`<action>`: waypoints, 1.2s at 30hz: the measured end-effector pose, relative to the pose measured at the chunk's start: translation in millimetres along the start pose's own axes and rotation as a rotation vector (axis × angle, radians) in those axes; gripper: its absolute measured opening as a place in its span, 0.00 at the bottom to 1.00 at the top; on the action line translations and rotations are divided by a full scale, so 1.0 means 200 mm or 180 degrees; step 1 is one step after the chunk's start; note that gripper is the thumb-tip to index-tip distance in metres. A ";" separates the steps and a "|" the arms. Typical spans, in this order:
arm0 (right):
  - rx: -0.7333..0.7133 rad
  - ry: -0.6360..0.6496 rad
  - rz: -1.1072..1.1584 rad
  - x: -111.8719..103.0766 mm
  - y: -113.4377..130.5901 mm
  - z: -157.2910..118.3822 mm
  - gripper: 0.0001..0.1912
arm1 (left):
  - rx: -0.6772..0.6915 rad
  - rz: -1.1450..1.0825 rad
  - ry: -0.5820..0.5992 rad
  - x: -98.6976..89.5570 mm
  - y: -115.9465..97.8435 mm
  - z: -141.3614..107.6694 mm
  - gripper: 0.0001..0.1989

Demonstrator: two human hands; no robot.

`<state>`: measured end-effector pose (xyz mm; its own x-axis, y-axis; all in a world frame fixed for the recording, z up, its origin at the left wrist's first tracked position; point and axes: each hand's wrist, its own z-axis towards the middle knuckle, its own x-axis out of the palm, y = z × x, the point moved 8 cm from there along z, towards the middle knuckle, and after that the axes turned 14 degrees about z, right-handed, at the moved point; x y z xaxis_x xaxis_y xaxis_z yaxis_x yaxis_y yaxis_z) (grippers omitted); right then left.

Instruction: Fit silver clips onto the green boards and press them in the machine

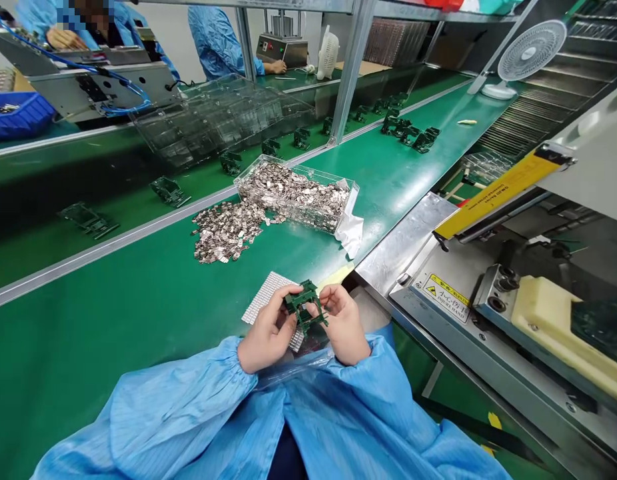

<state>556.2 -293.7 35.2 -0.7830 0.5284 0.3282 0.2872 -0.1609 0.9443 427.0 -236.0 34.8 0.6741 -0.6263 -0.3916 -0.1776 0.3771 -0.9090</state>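
A dark green plastic frame (305,308) is held up in front of my body. My left hand (269,332) grips its left side between thumb and fingers. At its right edge my right hand (344,323) is pinched close against the frame; whether a small part is between the fingertips is too small to tell. Below and behind the hands lies a silvery gridded sheet (265,293). Farther off, a clear tray (313,217) holds many small metal pieces, with a loose pile of them (226,230) beside it on the green table (153,320).
A machine with a yellow bar (496,193) and a metal bed stands at the right. Green frames (169,192) sit on the belt beyond the metal rail (103,248). More frames (411,133) and a fan (531,53) are farther back. Two people in blue work across the line.
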 end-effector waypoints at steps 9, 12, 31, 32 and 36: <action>0.0303 0.0184 0.0172 -0.02 -0.07 0.00 0.23 | 0.0060 0.0147 0.0316 0.02 -0.02 0.01 0.18; 0.0332 0.0342 0.0218 -0.05 -0.07 0.01 0.20 | -0.0043 0.0000 0.0390 0.03 -0.02 0.01 0.19; -0.1426 -0.0048 -0.0878 -0.67 0.69 -0.52 0.34 | 0.0923 0.0328 0.2114 0.36 -0.65 0.26 0.28; -0.1642 -0.0651 -0.0860 -0.82 0.76 -0.61 0.35 | 0.1171 0.0467 0.2085 0.44 -0.73 0.33 0.27; -0.2673 -0.2786 -0.0752 -1.29 0.99 -1.00 0.30 | 0.2227 0.0686 0.1811 0.91 -1.08 0.51 0.27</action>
<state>704.9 -627.6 142.6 -0.0419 0.9449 0.3246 -0.5072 -0.3001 0.8079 662.2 -361.6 174.1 0.1903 -0.6656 -0.7216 0.3397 0.7343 -0.5877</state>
